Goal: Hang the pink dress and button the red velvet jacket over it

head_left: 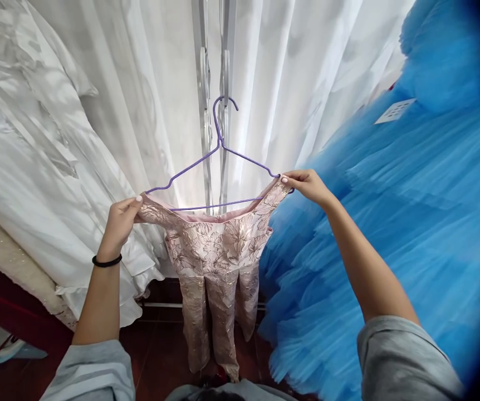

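A pink dress [223, 245] with a shiny floral pattern hangs from a purple wire hanger [192, 166], its skirt falling in deep folds toward the floor. The hanger's hook is up by a metal rail in the middle. My left hand [118, 220] pinches the dress's left shoulder strap near the hanger's end. At the other end, my right hand [307, 184] pinches the right strap between thumb and fingers. The straps are spread apart along the hanger's arms.
White garments [27, 128] hang at the left, and a full blue tulle dress [369, 234] with a white tag [395, 111] fills the right. White curtains [282, 72] stand behind, parted by upright metal posts [201, 33]. Below lies a dark red tiled floor [152, 356].
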